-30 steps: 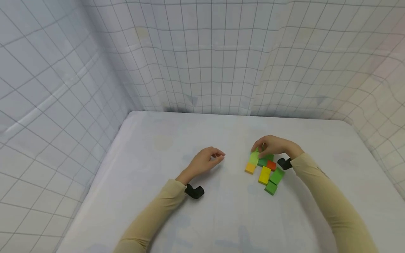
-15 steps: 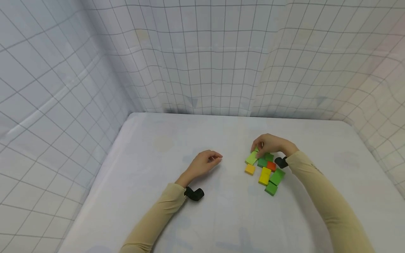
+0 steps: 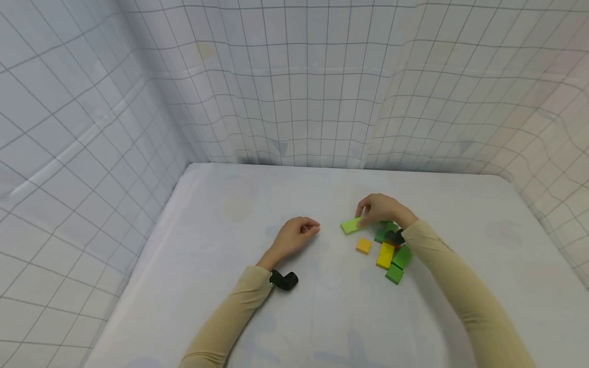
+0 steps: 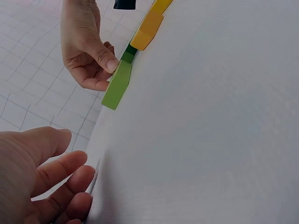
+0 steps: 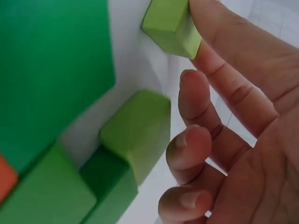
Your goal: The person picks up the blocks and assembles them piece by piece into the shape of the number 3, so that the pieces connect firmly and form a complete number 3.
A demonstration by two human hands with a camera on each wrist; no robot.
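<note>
Nearest: one small green block (image 3: 394, 274), one longer green block (image 3: 402, 256) and one yellow block (image 3: 385, 255), lying close together, and one orange block (image 3: 363, 246), set apart; all best left undisturbed while the lime block (image 3: 350, 226) is handled. Next: left hand (image 3: 293, 237), fingers loosely bent, thumb held off from them with a moderate gap, nothing between, well apart from any block. Beyond it: the lime block, flat face up, its far-left end projecting from the grip; whether it touches the white cloth (image 3: 257, 204) cannot be told. A light, level pinch seems right, spare fingers kept off the light green block (image 5: 140, 126) behind. Right hand (image 3: 381, 208): thumb and forefinger narrowed upon the lime block's end; remaining fingers curled loosely, holding nothing. Farthest: one hanging grid-patterned curtain (image 3: 322, 102).
</note>
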